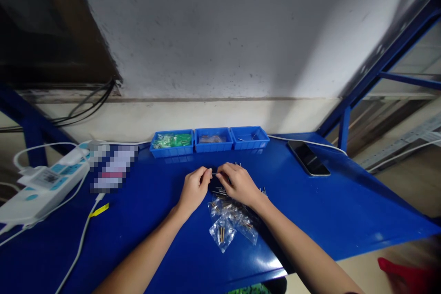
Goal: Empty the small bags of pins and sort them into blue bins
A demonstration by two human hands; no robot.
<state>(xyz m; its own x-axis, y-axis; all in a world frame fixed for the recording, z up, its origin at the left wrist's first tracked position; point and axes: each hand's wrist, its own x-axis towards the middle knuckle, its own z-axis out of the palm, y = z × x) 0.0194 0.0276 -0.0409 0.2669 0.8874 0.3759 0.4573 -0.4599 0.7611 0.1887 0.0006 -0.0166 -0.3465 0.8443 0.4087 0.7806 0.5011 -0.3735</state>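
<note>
Above the blue table, a thin metal rod (214, 173) spans the small gap between my two hands. My left hand (196, 185) is closed, pinching one end between thumb and finger. The other end is pinched by my right hand (237, 183), which is also closed. Most of the rod is hidden by the fingers. Under and in front of my right hand lies a pile of small clear plastic bags (222, 233) with thin brass-coloured pieces in them. Loose metal pins (263, 190) show beside my right wrist, partly covered by it.
Along the wall stand a blue bin (172, 151) with green-marked bags, a middle bin (213, 147) and a right bin (251, 144) with a few thin pieces. A dark phone (309, 158) lies right. A white power strip (37, 200) and a cable (81, 243) occupy the left.
</note>
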